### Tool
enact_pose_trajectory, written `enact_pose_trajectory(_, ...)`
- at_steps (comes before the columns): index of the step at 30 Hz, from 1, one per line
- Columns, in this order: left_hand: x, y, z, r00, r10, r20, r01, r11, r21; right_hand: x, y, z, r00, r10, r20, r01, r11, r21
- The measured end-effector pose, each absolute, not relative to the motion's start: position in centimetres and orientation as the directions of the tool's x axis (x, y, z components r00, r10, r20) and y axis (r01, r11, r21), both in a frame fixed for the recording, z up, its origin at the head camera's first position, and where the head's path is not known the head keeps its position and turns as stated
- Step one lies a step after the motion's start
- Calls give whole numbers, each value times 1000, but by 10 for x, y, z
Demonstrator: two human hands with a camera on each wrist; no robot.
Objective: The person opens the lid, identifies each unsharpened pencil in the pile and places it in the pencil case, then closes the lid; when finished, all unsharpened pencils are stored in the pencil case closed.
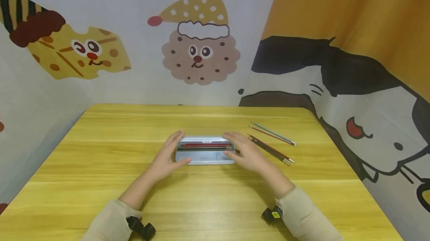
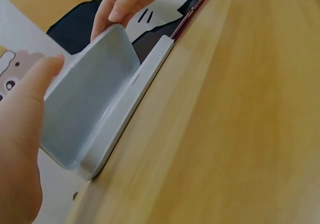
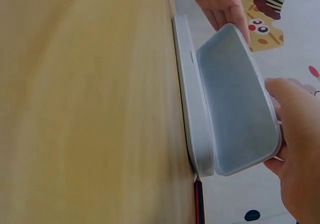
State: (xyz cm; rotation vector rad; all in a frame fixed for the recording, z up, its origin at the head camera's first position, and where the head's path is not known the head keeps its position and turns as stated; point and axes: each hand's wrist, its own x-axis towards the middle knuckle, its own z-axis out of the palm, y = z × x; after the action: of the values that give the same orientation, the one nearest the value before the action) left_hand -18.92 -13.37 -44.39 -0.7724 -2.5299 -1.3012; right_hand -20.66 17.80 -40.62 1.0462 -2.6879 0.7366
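A pale blue pencil case [image 1: 201, 157] lies open on the table, with several pencils [image 1: 205, 147] along its far side. Its lid [image 2: 90, 97] stands raised and tilted. My left hand [image 1: 164, 159] is at the left end, fingers spread towards the back and thumb by the near side, holding the lid's edge. At the right end my right hand [image 1: 248, 153] grips the lid; the right wrist view shows its thumb at the rim and fingers behind the lid [image 3: 240, 102]. The left fingertips are partly hidden behind the lid.
To the right of the case lie several loose pencils: a blue one [image 1: 273, 133], a red one [image 1: 267, 132] and dark ones [image 1: 270, 152]. The wooden table [image 1: 208, 203] reaches back to a curtain [image 1: 134, 88] with cartoon prints.
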Motion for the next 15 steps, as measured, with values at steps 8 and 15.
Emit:
enact_pose_trajectory(8,-183,-131,-439,-778,473,414,629,597,499,-199,179,-412,-709,-629,319,-705,615,-354)
enact_pose_trajectory(15,-173,-130,-441,-763,539,357,645,607,464,-190,180,-418,-725,-647,235,-684,636,-357)
